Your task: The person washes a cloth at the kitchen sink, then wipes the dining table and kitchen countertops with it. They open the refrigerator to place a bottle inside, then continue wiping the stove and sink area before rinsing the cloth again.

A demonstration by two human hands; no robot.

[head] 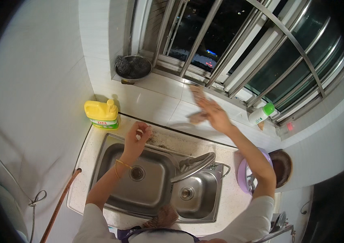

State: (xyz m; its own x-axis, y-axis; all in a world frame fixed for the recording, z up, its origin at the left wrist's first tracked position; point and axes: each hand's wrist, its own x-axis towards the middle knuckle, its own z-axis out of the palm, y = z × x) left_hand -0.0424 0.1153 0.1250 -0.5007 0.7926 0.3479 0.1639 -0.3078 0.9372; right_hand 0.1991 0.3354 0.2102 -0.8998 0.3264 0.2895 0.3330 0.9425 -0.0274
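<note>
My left hand (138, 136) is raised over the back left edge of the double-bowl stainless steel sink (141, 182), its fingers curled together; whether they pinch anything small cannot be told. A yellow bracelet (124, 164) circles that wrist. Reaching toward the window sill, my right hand (213, 112) is blurred, fingers stretched out over the white tiled ledge. The chrome faucet (194, 170) stands between the two bowls. Dark grime (159, 142) marks the counter behind the sink. A yellow detergent jug (102, 114) with a green lower part stands left of my left hand.
On the sill are a metal bowl with dark scouring pads (134, 67), a white bottle with a green cap (261, 114) and a small jar (284, 130). Metal bars (200, 39) cross the window. A purple basin (244, 177) sits right of the sink; an orange hose (59, 206) runs at left.
</note>
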